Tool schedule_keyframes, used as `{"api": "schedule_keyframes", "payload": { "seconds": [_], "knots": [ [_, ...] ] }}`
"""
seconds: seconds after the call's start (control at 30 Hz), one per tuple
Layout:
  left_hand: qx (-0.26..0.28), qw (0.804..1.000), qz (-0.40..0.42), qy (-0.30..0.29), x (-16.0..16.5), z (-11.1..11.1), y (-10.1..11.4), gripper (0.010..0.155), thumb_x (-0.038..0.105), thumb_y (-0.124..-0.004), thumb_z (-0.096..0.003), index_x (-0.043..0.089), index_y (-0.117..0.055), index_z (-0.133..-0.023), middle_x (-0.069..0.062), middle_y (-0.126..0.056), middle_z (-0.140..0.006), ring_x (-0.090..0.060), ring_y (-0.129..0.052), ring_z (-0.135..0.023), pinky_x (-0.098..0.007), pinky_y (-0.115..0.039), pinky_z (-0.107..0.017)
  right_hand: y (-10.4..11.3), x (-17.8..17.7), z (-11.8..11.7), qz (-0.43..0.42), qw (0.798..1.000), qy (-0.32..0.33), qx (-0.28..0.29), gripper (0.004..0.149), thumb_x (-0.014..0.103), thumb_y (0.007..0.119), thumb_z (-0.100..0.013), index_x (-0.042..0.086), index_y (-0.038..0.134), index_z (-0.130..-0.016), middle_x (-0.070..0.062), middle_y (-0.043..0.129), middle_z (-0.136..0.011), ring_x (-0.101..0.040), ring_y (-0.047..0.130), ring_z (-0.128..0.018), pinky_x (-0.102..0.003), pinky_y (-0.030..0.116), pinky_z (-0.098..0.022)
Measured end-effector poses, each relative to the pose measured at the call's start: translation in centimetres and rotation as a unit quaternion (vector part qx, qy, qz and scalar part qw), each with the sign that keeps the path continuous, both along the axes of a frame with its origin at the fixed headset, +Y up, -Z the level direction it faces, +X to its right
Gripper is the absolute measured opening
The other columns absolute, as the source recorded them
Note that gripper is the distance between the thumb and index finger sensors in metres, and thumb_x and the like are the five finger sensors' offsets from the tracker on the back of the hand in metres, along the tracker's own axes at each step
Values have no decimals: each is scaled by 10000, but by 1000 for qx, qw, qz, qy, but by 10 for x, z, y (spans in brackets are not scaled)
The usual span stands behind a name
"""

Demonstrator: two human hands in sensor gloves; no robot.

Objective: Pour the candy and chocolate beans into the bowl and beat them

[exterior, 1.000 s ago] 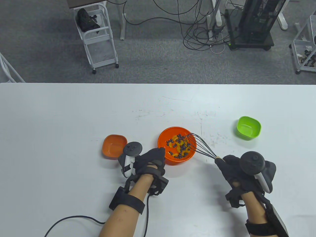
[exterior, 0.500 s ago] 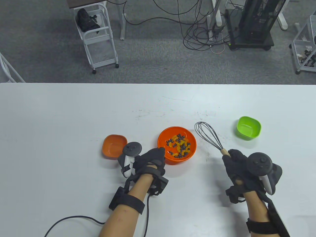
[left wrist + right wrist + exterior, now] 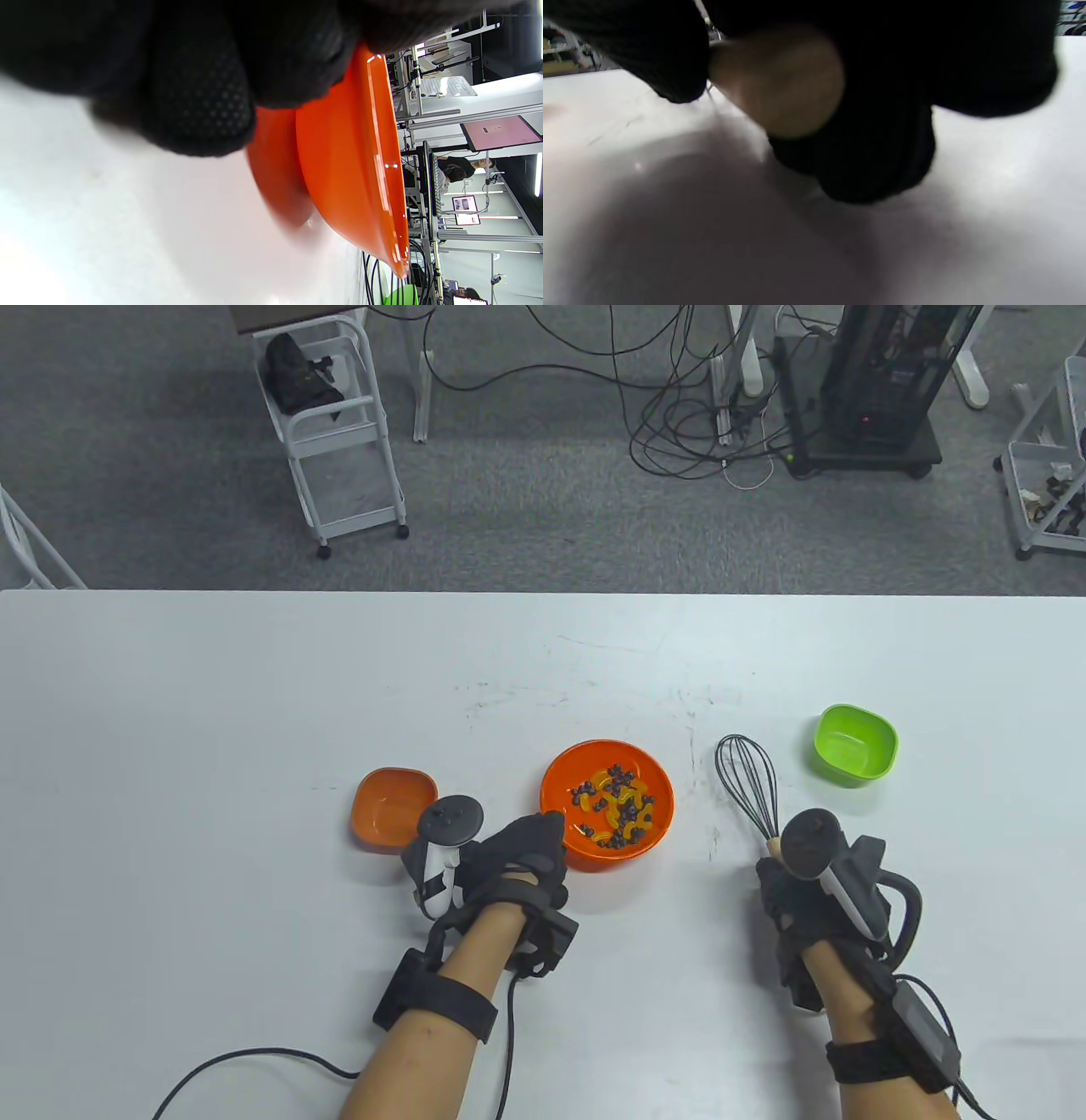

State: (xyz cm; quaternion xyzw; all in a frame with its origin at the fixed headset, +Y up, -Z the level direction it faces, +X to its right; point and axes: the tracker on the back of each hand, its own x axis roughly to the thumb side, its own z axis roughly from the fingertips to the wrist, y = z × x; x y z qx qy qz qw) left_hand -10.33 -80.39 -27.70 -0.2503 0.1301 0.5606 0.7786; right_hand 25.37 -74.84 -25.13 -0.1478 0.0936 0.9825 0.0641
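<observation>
The round orange bowl (image 3: 557,780) sits at the table's middle, holding yellow candy and dark chocolate beans (image 3: 617,806). My left hand (image 3: 519,853) grips its near-left rim; in the left wrist view the gloved fingers (image 3: 195,97) curl over the bowl's wall (image 3: 348,169). The black wire whisk (image 3: 747,780) is right of the bowl, outside it, with its wires pointing away from me. My right hand (image 3: 793,891) grips its wooden handle (image 3: 773,845). The handle's butt (image 3: 780,80) shows between gloved fingers, low over the table.
A small orange square dish (image 3: 386,806) stands empty left of my left hand. A green square dish (image 3: 854,744) stands empty to the right of the whisk, also visible as a green edge (image 3: 401,296). A cable (image 3: 254,1056) trails from the left wrist.
The whisk came out of the bowl and swung right; it now points away from me between bowl and green dish. My right hand turned and dropped lower. The left hand stayed put.
</observation>
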Motion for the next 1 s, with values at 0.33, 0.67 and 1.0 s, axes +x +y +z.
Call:
{"api": "schedule_keyframes", "payload": {
  "seconds": [0.33, 0.67, 1.0],
  "knots": [
    [6, 1000, -1, 12, -2, 4, -1, 492, 615, -681, -517, 189, -850, -696, 18, -994, -461, -239, -1050, -331, -394, -922, -195, -8, -19, -2, 93, 995, 38, 18, 582, 585, 831, -454, 89, 918, -746, -21, 1037, -447, -264, 1051, -160, -439, 919, -157],
    [29, 999, -5, 22, -4, 11, 4, 537, 632, -693, -509, 163, -829, -735, -29, -983, -512, -287, -1037, -381, -431, -913, -225, 2, -8, 0, 57, 998, 16, 21, 644, 657, 777, -450, 130, 891, -802, -34, 1025, -514, -282, 1050, -228, -453, 910, -203],
    [130, 978, -160, 19, -19, 13, 48, 571, 654, -672, -525, 179, -754, -833, -51, -952, -622, -326, -1005, -450, -391, -889, -199, 61, -6, 27, -48, 986, 33, 157, 676, 670, 762, -447, 141, 850, -859, -64, 1014, -584, -319, 1052, -301, -487, 901, -256]
  ]
}}
